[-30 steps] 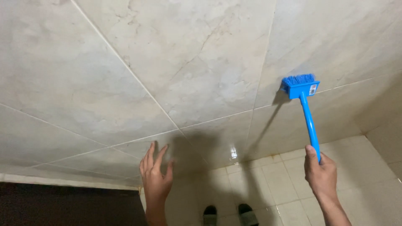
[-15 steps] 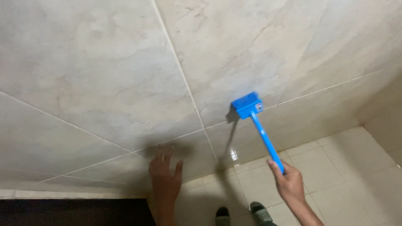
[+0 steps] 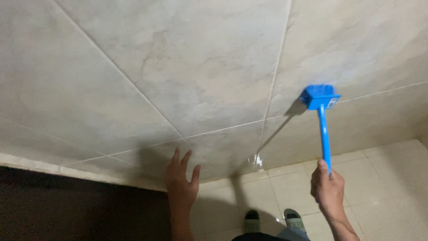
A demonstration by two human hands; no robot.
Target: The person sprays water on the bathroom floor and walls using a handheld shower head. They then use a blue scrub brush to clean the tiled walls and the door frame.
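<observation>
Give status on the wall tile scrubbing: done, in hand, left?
Done: cannot tell; no foam or clear clean patch shows on the beige marbled wall tiles, only a wet glint low down. In hand: right hand presses the blue long-handled plastic brush there; left hand braces. Left: unclear.

Pale tiled floor (image 3: 392, 187), square tiles, thin grout lines, wet sheen near base of wall. Two feet in green sandals (image 3: 273, 219) stand on floor at bottom centre, side by side. Floor meets large marbled wall tiles along upper edge.
</observation>
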